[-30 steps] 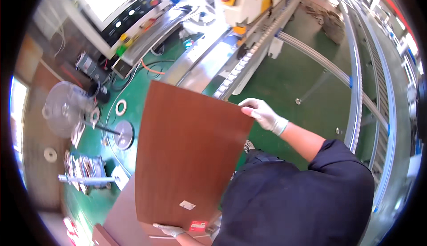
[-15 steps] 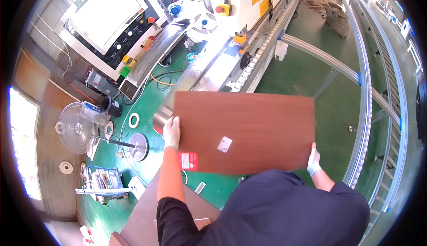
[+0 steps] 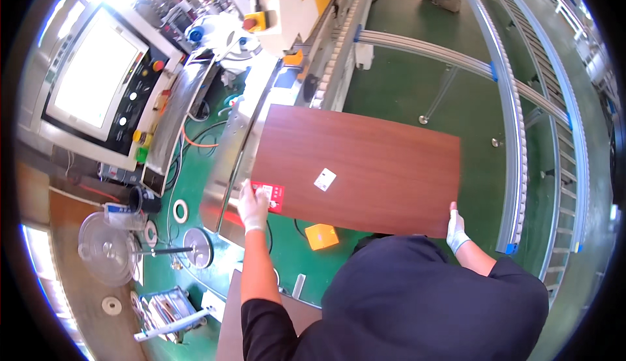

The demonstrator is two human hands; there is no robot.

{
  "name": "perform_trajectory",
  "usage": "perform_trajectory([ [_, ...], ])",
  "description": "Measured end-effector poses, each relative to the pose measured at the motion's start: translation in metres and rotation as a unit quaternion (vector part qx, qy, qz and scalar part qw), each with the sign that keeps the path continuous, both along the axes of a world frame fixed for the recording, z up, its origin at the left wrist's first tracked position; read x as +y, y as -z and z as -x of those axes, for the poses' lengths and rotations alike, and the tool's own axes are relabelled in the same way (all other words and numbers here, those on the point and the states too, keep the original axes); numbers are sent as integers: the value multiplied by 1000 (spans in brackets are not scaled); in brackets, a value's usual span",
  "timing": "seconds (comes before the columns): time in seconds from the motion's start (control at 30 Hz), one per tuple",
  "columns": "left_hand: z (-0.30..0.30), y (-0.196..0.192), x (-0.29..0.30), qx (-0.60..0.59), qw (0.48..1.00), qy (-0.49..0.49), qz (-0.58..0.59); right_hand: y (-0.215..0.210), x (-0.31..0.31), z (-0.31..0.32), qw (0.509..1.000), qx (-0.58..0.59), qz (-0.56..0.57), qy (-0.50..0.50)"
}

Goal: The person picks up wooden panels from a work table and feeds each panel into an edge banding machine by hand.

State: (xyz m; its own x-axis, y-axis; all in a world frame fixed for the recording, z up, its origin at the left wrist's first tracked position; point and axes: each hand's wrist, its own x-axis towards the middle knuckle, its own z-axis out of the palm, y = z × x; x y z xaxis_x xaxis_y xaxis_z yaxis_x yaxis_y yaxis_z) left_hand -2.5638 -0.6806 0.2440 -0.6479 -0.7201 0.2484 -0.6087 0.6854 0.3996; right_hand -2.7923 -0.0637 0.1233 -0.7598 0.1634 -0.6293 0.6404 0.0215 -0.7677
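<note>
A rectangular brown wood-grain board (image 3: 365, 165) is held level in front of me, with a white label (image 3: 325, 180) near its middle and a red label (image 3: 275, 198) at its near left corner. My left hand (image 3: 253, 207), in a whitish glove, grips that left corner beside the red label. At the near right corner my right hand (image 3: 455, 225), gloved too, has its thumb up along the edge; its other fingers are hidden below the board. The board's left end lies over or against the machine's metal bed (image 3: 228, 159); whether it rests there I cannot tell.
A control panel (image 3: 98, 80) stands at the left, with a fan (image 3: 107, 247) nearer me. A machine with a roller track (image 3: 339, 48) runs away ahead. Roller conveyor rails (image 3: 512, 165) curve along the right. An orange block-like thing (image 3: 321, 236) shows below the board's near edge.
The board has moved towards the machine bed and turned, its right end now nearer me. My left hand has shifted to the near left corner by the red label. The view has swung right.
</note>
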Motion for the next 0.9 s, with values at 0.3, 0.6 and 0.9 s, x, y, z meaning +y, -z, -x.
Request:
perform_trajectory([
  [0.3,-57,12,37,-113,991,-6,70,-121,-48,23,990,87,49,-99],
  [0.6,-44,8,43,-207,972,-64,90,-146,-101,39,986,81,108,-102],
  [0.9,-29,-4,37,-253,964,-69,41,-127,-109,73,992,86,34,-86],
])
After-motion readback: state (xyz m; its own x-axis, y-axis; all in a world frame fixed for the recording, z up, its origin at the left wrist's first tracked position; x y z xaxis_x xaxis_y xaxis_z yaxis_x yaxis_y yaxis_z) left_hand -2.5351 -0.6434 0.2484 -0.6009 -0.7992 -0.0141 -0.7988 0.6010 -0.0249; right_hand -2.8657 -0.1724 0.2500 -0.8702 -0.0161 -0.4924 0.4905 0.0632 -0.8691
